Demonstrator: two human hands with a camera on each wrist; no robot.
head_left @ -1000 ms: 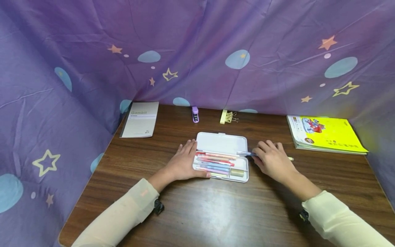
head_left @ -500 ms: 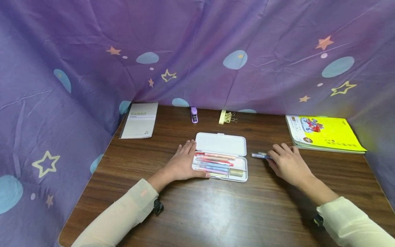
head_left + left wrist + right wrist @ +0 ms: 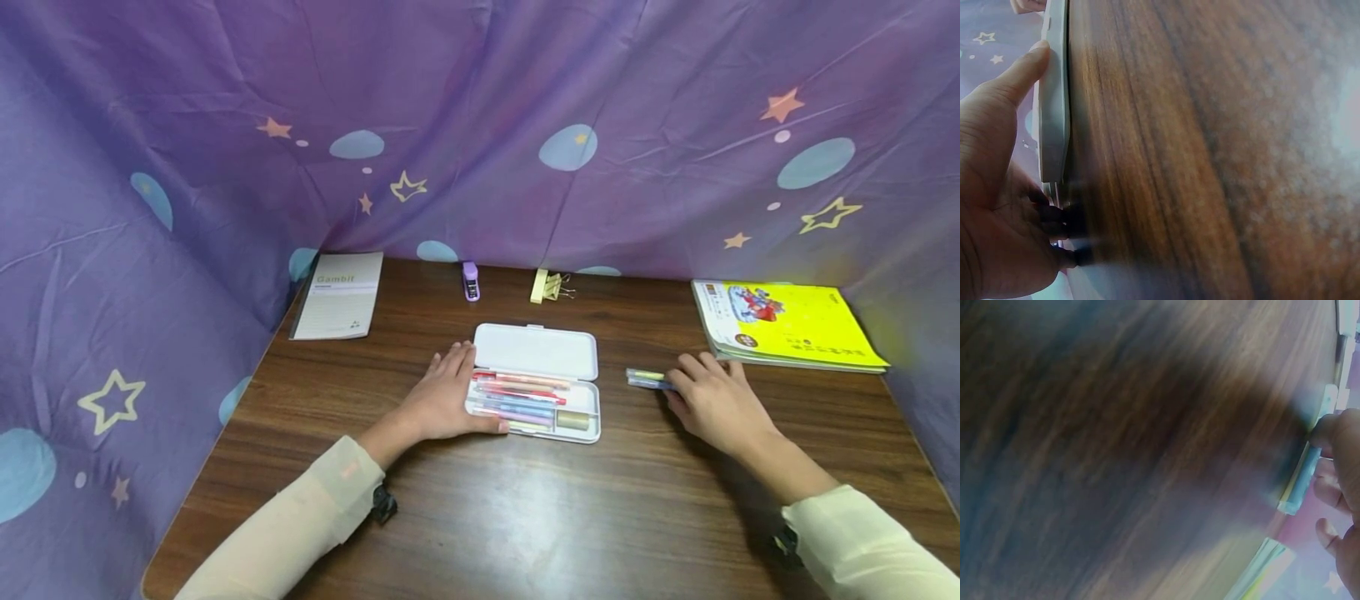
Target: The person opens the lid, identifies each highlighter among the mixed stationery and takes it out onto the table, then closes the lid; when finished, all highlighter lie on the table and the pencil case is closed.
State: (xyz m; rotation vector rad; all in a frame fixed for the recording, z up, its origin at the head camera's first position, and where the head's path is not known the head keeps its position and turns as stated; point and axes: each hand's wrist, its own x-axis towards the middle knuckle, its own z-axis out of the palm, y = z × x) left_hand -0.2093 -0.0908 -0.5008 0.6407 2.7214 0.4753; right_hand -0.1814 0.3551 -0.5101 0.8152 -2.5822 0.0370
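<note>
A: Where is the left hand?

B: Flat on the table, against the left end of the open case. The fingers lie fairly straight along the case's side, the thumb along its near edge; in the left wrist view the thumb presses the white shell.

A: And what is in the case?

B: Several pens side by side in the tray (red, orange, blue, pinkish), with a small tan block at the right end. The lid lies open flat, behind the tray.

A: The right hand?

B: To the right of the case, apart from it, knuckles up. Its fingertips touch a bluish pen that lies on the wood between case and hand. The right wrist view is blurred, but a fingertip sits on the pen. Whether it pinches the pen or only touches it, I cannot tell.

A: What else is around?

B: A yellow book at the right, a grey notebook at the far left, a purple stapler and some clips by the purple cloth.
</note>
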